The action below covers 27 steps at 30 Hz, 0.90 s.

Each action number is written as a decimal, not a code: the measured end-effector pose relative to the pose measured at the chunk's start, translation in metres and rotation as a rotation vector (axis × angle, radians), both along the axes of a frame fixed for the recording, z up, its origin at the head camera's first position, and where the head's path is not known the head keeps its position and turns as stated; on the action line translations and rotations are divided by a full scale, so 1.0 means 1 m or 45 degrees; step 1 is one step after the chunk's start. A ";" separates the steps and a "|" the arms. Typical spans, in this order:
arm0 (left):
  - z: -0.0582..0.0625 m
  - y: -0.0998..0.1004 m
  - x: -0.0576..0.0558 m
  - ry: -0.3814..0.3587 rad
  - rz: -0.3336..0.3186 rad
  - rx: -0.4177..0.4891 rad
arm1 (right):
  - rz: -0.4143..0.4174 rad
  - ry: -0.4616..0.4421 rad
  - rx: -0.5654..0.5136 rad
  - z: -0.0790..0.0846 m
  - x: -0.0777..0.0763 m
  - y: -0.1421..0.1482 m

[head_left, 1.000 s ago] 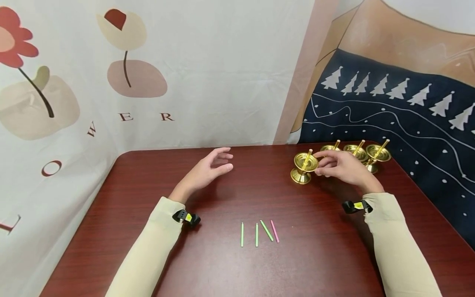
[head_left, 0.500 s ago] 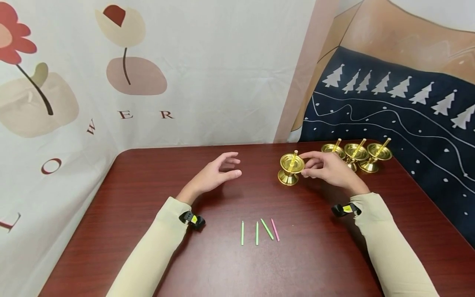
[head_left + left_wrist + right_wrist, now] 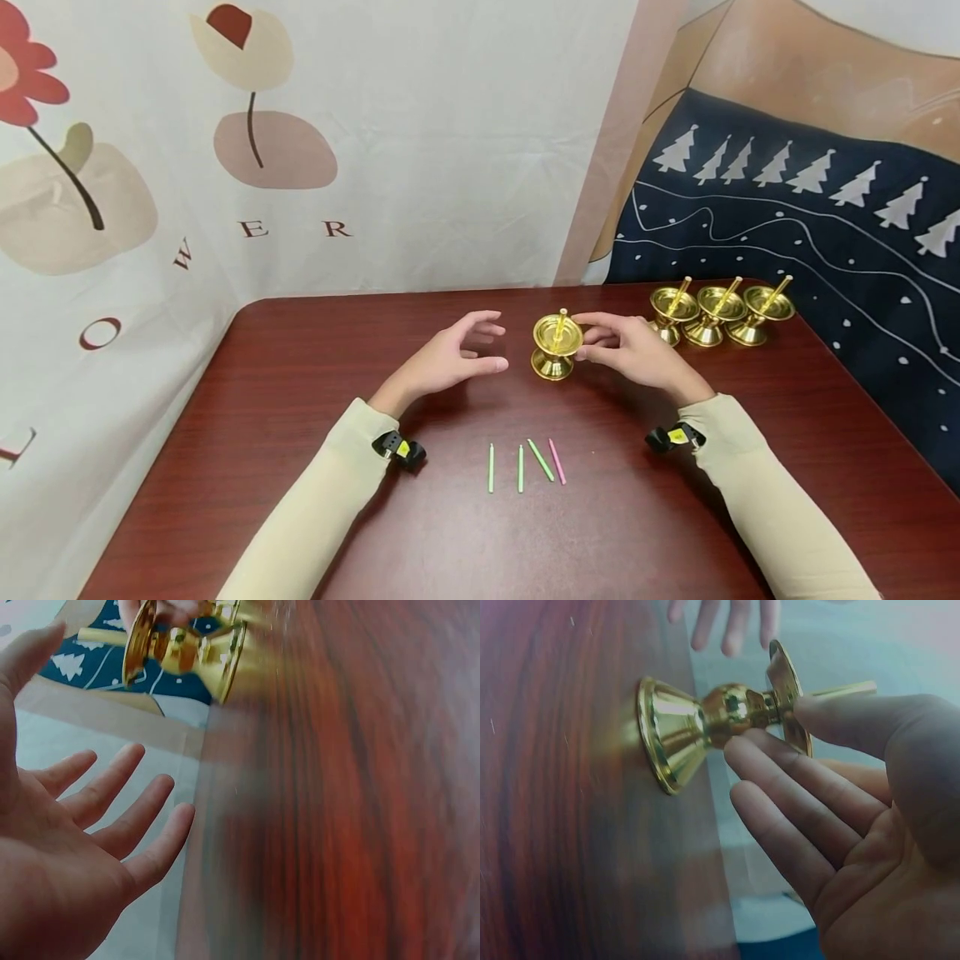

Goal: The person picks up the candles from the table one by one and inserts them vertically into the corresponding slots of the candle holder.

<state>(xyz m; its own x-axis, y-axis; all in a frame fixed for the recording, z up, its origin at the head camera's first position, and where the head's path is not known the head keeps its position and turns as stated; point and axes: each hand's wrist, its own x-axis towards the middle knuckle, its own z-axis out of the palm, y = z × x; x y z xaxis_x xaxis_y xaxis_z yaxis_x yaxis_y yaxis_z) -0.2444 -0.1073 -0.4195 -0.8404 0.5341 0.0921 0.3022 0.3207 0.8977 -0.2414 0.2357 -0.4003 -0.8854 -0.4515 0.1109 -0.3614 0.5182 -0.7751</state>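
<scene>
The step in hand looks to be the positioning of 1 brass holder [image 3: 552, 363], pinched by the right hand [image 3: 633, 352] past the middle of the table [image 3: 660, 517], closer to the far edge than to the near edge. The right grip is closed on the dish rim between thumb and finger; in the right wrist view, other fingers reach below the dish, beside the stem. The holder is upright, its gold-coloured stick [image 3: 562, 318] pointing upward. I cannot tell whether its foot touches the wood or hangs just above it.

The left hand [image 3: 450, 357] has an open grip, fingers apart, facing the holder from the left-edge side without touching it. At the far right corner, 3 more holders [image 3: 705, 329] stand side by side. Toward the near edge lie 3 green candles [image 3: 521, 468] and 1 pink candle [image 3: 557, 462], touched by neither hand.

As I judge it, the next move calls for a level foot and a gentle release, since a pinch at the rim could tip the holder. If steadying is needed, the left hand is near enough to help.
</scene>
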 end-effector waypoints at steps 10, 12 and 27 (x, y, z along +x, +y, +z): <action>0.000 0.012 0.005 0.037 -0.061 -0.032 | 0.058 0.052 0.066 0.000 0.008 -0.019; -0.001 0.012 0.005 0.035 -0.058 -0.029 | 0.073 0.051 0.075 0.000 0.010 -0.022; -0.005 0.011 0.004 -0.023 -0.063 0.016 | 0.222 -0.021 0.030 0.002 0.024 -0.042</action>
<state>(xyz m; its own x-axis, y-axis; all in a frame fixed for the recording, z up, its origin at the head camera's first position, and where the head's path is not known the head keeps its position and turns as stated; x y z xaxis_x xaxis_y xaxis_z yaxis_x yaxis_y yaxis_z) -0.2403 -0.0961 -0.4248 -0.8143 0.5743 0.0844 0.3015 0.2943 0.9069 -0.2170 0.1937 -0.3980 -0.7948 -0.6009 0.0844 -0.4347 0.4669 -0.7701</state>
